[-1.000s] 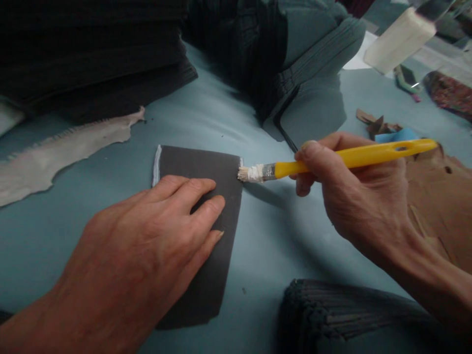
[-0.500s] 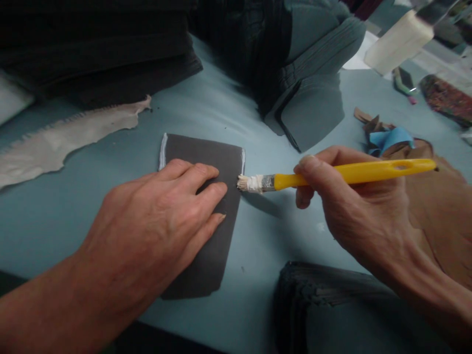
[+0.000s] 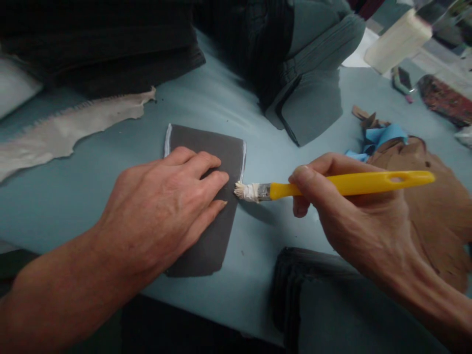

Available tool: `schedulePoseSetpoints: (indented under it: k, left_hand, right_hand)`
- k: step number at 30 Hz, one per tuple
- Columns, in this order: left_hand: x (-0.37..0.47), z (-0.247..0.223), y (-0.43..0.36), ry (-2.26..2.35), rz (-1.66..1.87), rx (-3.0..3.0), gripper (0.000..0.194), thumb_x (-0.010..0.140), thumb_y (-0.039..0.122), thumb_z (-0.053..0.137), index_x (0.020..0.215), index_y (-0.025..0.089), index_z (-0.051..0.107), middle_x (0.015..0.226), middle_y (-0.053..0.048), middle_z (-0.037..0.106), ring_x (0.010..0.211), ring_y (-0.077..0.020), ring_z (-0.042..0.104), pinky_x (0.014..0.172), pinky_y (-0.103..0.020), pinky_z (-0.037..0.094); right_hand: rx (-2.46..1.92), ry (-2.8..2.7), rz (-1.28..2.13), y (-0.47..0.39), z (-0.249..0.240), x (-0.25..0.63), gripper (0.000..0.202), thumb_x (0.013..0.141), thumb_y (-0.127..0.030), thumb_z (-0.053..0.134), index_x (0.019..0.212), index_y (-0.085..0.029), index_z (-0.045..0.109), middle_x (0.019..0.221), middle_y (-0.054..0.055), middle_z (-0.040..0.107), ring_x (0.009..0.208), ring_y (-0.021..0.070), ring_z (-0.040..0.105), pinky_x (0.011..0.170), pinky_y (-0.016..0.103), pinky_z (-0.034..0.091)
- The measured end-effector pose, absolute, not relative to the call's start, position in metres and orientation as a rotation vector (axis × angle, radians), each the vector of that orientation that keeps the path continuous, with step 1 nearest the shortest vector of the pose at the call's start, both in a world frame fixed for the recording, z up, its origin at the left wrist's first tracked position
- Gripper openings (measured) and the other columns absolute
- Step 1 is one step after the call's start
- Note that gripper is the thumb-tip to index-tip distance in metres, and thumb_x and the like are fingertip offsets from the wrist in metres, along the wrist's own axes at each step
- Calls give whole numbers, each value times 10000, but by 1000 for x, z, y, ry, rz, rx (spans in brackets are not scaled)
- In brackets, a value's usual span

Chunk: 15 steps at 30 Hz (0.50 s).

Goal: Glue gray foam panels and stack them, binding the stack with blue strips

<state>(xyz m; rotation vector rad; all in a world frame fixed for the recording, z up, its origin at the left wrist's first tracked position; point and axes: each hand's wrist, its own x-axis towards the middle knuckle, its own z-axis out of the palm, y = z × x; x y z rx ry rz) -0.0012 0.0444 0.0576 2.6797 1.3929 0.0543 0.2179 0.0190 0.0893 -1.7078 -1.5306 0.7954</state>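
A dark grey flat piece, perhaps leather or fabric, lies on the blue-grey table. White coating, like glue, runs along its left and right edges near the far end. My left hand rests flat on the piece with fingers stretched out, pressing it to the table. Between thumb and fingers, my right hand grips a yellow-handled brush. The brush has a metal collar wrapped in white, and its bristles touch the right edge of the piece, just below the white line.
Dark stacked pieces stand at the back left and back centre. Another dark stack sits at the near right. A pale ragged strip lies left; brown scraps, a blue scrap and a phone-like device lie right.
The brush has moved a little down along the piece's right edge, and the white line there now reaches further. My left hand still holds the piece; the whole view has shifted slightly.
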Motion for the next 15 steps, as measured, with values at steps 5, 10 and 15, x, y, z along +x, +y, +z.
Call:
schedulePoseSetpoints:
  k: [5,10,15]
  left_hand:
    - [-2,57,43,1374,27,2747,284,991,324,574,1202,239,745,1381,-114,706,1235,-431,663,779,-538,617]
    - [-2,56,41,1381,32,2789,303,1017,339,534,1212,236,742,1371,-118,712,1222,-423,668,756,-522,612]
    - [-2,55,41,1409,9,2795,356,1029,350,486,1254,231,735,1370,-115,706,1209,-395,668,783,-499,614]
  right_hand:
    - [-1713,-1541,832,13,92,217,298,890,-314,750,627,-231,638,534,-17,650,462,106,573,446,201,453]
    - [-1706,-1548,852,6,93,214,308,909,-316,738,630,-238,633,540,-16,651,450,106,561,430,208,435]
    - [-1701,-1559,899,-3,93,213,315,912,-325,740,628,-248,628,545,-14,645,448,113,551,416,228,412]
